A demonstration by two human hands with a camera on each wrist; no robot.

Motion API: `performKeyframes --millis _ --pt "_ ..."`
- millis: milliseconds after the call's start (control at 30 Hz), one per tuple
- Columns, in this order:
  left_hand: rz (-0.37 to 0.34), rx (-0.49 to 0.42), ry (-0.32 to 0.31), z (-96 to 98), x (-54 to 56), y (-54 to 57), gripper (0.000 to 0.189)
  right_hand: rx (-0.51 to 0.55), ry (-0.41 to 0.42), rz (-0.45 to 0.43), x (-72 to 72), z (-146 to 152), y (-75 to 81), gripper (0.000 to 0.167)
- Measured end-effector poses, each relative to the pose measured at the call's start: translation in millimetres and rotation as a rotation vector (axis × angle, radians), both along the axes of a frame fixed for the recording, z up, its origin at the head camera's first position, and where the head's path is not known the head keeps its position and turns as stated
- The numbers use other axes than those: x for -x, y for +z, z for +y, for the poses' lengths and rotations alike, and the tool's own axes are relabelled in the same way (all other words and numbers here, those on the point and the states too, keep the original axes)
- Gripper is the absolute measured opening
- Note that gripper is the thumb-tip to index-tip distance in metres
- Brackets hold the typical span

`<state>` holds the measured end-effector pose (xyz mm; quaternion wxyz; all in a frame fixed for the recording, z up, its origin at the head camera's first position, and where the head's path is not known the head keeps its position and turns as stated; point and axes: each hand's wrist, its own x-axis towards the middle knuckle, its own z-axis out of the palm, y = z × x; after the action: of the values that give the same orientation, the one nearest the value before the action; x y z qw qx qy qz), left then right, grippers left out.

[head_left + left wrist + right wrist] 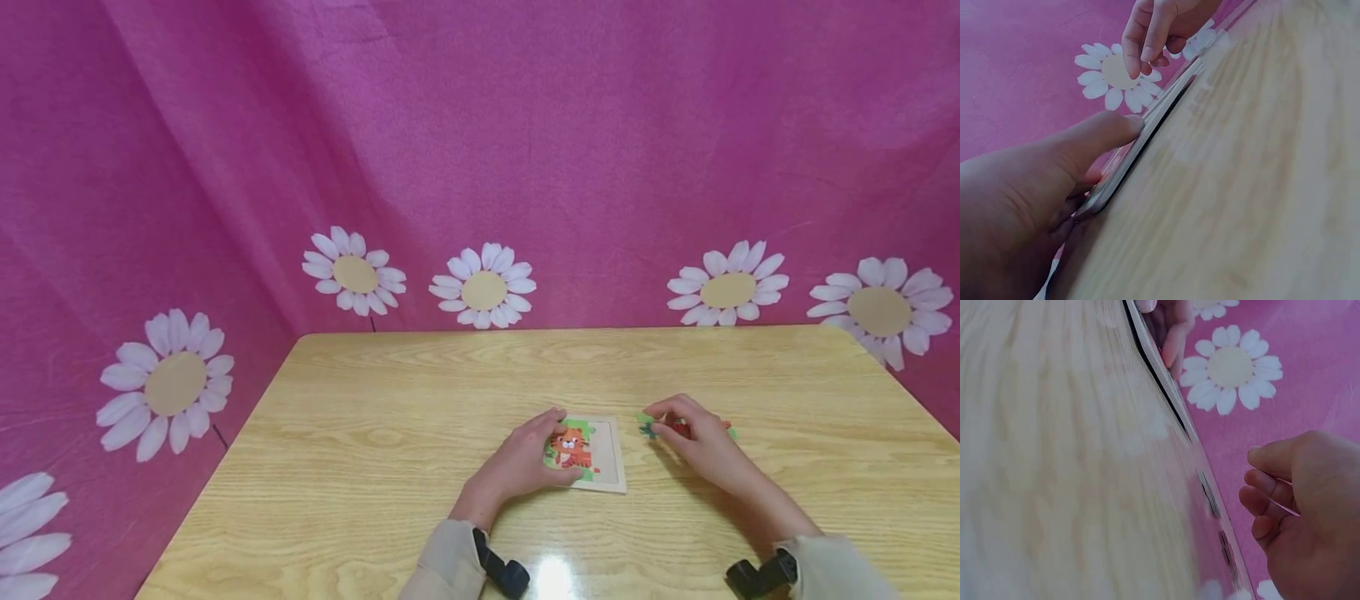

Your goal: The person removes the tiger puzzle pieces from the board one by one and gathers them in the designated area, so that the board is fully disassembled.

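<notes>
A square wooden puzzle board with an orange tiger picture lies on the table, its right part showing bare wood. My left hand grips it from the left, thumb along the near edge and fingers at the far edge. In the left wrist view the thumb presses on the rim of the board. Loosely bent, my right hand hovers to the right of the board over loose puzzle pieces. In the right wrist view its fingertips hold nothing, and the flat pieces lie below on the table.
The light wood table reaches back to a pink curtain printed with white daisies. More red and green pieces lie partly behind the right hand. Each wrist wears a black camera band.
</notes>
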<state>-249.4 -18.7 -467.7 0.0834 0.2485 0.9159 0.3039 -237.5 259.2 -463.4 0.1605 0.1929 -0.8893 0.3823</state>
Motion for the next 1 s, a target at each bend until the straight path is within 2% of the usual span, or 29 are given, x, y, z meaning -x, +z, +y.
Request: performKeyframes --millis 267,533,833,1000 --pt "-0.036 -0.025 -0.077 -11.1 6.0 0.1 0.07 0.01 0.037 -0.107 3.3 -17.6 -0.7 0.017" --pt "0.005 -0.042 -0.058 -11.8 9.0 -1.2 0.069 -0.019 0.054 -0.171 9.3 -33.2 -0.6 0.018" --pt "0.006 -0.041 -0.039 -11.9 10.0 -2.0 0.067 -0.042 0.068 -0.253 16.3 -52.0 -0.8 0.019" --pt "0.015 -0.039 -0.041 -12.4 10.2 -3.9 0.066 -0.076 0.075 -0.24 21.4 -63.0 -2.2 0.017"
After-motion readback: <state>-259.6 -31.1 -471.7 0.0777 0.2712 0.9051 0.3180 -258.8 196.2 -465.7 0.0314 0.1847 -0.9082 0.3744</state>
